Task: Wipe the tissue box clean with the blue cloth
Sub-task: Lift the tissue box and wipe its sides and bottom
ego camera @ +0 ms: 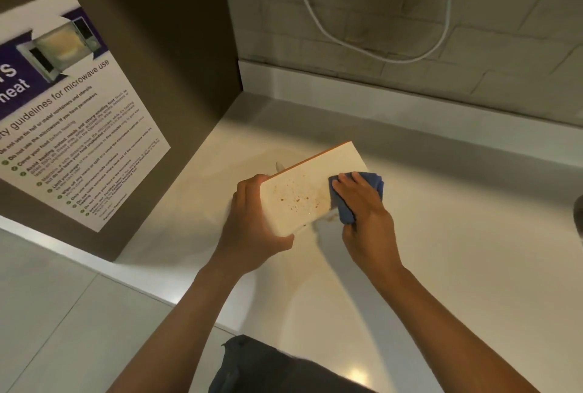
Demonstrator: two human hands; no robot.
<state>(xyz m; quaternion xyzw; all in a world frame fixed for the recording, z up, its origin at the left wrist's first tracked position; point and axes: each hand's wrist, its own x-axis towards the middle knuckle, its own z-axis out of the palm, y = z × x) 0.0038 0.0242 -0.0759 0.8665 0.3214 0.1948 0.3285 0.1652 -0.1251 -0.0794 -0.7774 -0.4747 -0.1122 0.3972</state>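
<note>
While the white, flat-faced rectangular tissue box [303, 190] with an orange edge is held tilted above the pale glossy worktop [441, 250], its near-left corner is clasped by the left hand [252, 222], whose grip is closed around that end, thumb at the lower corner; brown specks are seen across the upturned face just right of this grip; the folded blue cloth [356, 197] is pressed against the box's right edge by the right hand [366, 212], its grip closed on the cloth with fingers spread flat over it; a faint brown smear is seen on the worktop just below the cloth; well to the left of both grips, a printed microwave-guidelines poster [69, 115] is fixed to a brown panel; beyond the grips, a white cable [362, 48] is looped against a tiled wall.
</note>
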